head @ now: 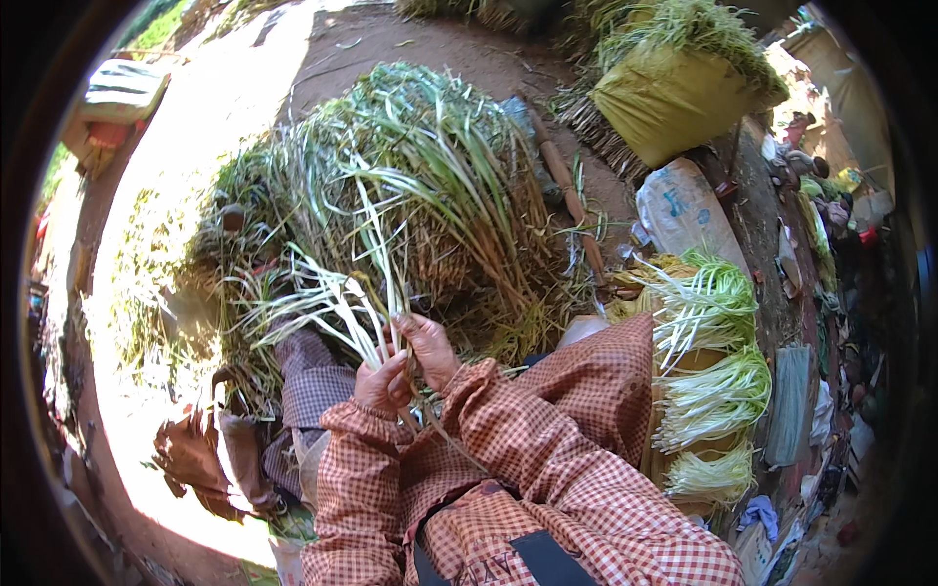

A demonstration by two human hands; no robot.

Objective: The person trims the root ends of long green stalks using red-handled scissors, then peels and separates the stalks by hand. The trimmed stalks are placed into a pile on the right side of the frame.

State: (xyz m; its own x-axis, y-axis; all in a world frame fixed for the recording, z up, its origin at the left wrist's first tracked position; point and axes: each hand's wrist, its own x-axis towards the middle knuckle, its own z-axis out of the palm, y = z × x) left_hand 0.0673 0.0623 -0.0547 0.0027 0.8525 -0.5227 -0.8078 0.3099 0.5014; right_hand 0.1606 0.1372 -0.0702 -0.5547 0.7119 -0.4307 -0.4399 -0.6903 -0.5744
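My left hand is closed around the pale lower stalks of a small bunch of leafy white-green shoots, whose tips fan out to the upper left. Beside it, touching or nearly so, my right hand pinches another long shoot that points up with a green tip. Brown stem ends hang below both hands over my checked apron. Just beyond lies a large heap of uncut leafy stalks, green on top and brown at the base.
To the right, pale trimmed shoots lie in bundles. Behind them are a white woven sack and a yellow wrapped bale. A wooden pole lies beside the heap. Another person's checked sleeve is close on the left.
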